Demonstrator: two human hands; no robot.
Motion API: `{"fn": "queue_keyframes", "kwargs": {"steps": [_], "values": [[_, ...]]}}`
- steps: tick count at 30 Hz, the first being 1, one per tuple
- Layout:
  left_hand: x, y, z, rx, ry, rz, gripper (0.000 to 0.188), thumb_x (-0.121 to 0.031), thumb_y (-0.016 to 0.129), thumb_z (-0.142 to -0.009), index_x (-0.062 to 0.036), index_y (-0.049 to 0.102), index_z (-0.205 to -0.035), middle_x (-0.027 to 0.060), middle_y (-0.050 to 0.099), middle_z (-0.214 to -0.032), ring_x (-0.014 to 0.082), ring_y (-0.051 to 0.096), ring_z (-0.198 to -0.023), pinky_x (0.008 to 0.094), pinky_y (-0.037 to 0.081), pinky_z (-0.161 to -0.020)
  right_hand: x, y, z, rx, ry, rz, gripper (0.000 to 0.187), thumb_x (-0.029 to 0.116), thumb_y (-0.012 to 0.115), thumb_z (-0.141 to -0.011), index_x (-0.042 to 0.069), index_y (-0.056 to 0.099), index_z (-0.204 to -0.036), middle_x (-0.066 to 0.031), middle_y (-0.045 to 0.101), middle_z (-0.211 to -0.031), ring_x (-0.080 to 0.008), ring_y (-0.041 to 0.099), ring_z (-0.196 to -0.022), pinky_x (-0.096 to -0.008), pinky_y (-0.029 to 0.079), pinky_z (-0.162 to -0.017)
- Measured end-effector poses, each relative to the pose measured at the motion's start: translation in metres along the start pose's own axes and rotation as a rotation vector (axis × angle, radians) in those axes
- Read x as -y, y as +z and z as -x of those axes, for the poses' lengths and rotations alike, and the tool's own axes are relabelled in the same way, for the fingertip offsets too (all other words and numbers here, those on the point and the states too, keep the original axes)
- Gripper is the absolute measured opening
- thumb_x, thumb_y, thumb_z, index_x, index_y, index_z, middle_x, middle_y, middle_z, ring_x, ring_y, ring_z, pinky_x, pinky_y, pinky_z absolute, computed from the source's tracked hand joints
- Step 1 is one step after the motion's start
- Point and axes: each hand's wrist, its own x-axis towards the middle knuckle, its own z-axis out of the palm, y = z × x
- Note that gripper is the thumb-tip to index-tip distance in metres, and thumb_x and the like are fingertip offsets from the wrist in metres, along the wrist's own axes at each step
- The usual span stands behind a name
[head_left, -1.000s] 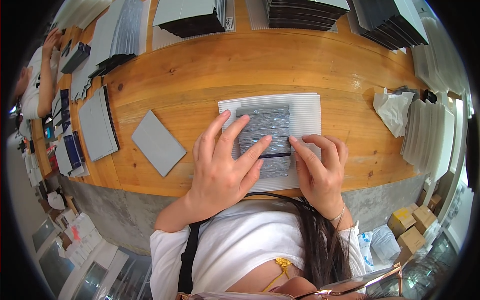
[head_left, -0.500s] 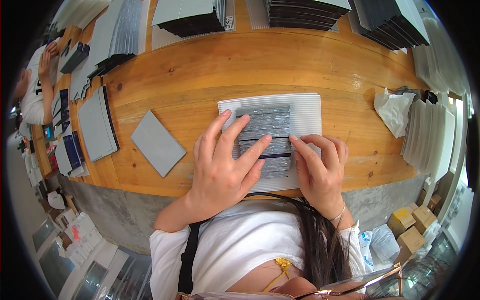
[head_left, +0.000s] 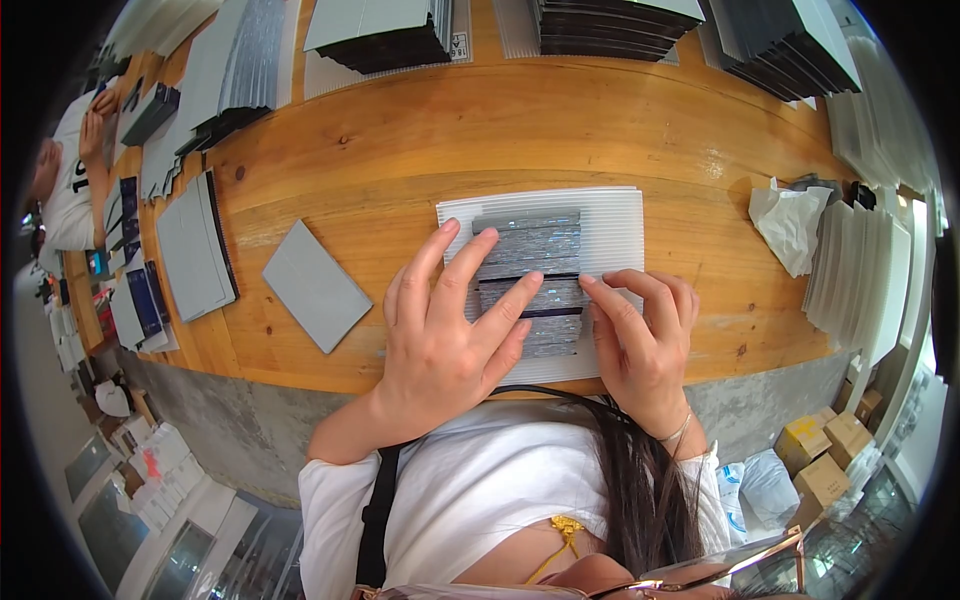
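Observation:
A glittery silver-grey panel [head_left: 528, 245], crossed by dark bands, lies flat on a white ribbed plastic board [head_left: 612, 235] in front of me. My left hand [head_left: 445, 315] is spread over its left side, with the index fingertip and thumb on the panel and the other fingers along its left edge. At the right edge, beside the upper dark band, my right hand [head_left: 645, 335] touches with its index fingertip. Its thumb lies lower beside the edge, and the remaining fingers are bent. Neither hand is wrapped round anything.
A plain grey panel [head_left: 317, 287] lies on the wooden table [head_left: 400, 140], left of my hands. Grey pieces [head_left: 197, 250] are farther left. Black-and-grey stacks [head_left: 380, 35] line the far edge. Crumpled white paper [head_left: 788, 222] and translucent sheets [head_left: 855, 275] are right. A co-worker [head_left: 75, 180] sits far left.
My hands and the glittery panel have not visibly moved. At the far left, the co-worker's hands and arm have shifted slightly.

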Motion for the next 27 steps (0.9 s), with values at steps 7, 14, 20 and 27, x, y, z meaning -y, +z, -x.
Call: {"fn": "queue_keyframes", "kwargs": {"steps": [7,14,20,27], "values": [[-0.0010,-0.0032,0.0022,-0.006,-0.014,-0.044,0.037,-0.027,0.074,-0.083,-0.0198,0.074,-0.120,0.0144,0.054,-0.139,0.0383,0.044,-0.133,0.0477,0.037,-0.102,-0.0002,-0.0005,-0.0001,0.007,-0.001,0.005,0.042,0.003,0.072,-0.078,0.015,0.071,-0.118,-0.0035,0.063,-0.111,-0.0251,0.057,-0.100,-0.0432,0.039,-0.093],[0.0007,-0.0020,0.0032,-0.001,-0.022,-0.041,0.037,-0.028,0.074,-0.084,-0.0203,0.074,-0.120,0.0140,0.054,-0.139,0.0379,0.045,-0.133,0.0476,0.037,-0.102,0.0014,-0.0009,-0.0007,0.008,-0.001,0.011,0.041,0.003,0.072,-0.080,0.015,0.070,-0.118,-0.0031,0.063,-0.111,-0.0248,0.057,-0.100,-0.0433,0.039,-0.094],[0.0007,-0.0023,0.0043,-0.003,-0.025,-0.039,0.037,-0.028,0.074,-0.084,-0.0207,0.074,-0.120,0.0136,0.054,-0.140,0.0373,0.045,-0.133,0.0473,0.037,-0.102,0.0039,-0.0035,-0.0022,0.029,0.003,0.021,0.045,0.010,0.075,-0.083,0.018,0.069,-0.126,-0.0028,0.061,-0.110,-0.0247,0.055,-0.099,-0.0441,0.039,-0.095],[0.0009,-0.0034,0.0059,-0.001,-0.027,-0.050,0.038,-0.029,0.074,-0.083,-0.0224,0.074,-0.120,0.0134,0.054,-0.140,0.0371,0.044,-0.134,0.0470,0.037,-0.102,0.0059,-0.0074,-0.0020,0.090,-0.017,0.077,0.042,0.031,0.073,-0.088,0.019,0.069,-0.128,-0.0043,0.059,-0.113,-0.0254,0.054,-0.103,-0.0456,0.038,-0.097]]}}
